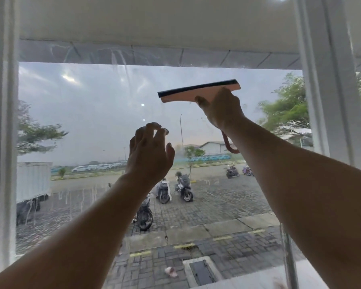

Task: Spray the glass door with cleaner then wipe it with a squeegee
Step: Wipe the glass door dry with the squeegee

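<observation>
The glass door (92, 113) fills the view, wet with streaks and drips of cleaner along its top and lower left. My right hand (221, 109) grips a pink squeegee (183, 93) with a dark rubber blade, held high against the glass and tilted up to the right. Its looped handle end (230, 146) sticks out below my wrist. My left hand (149, 151) is raised below and left of the squeegee, fingers loosely curled and apart, holding nothing. No spray bottle is in view.
White door frame posts stand at the left (2, 142) and right (329, 101). A metal door handle bar (288, 257) runs down at the lower right. Outside lie a paved lot, parked motorcycles (183, 188) and trees.
</observation>
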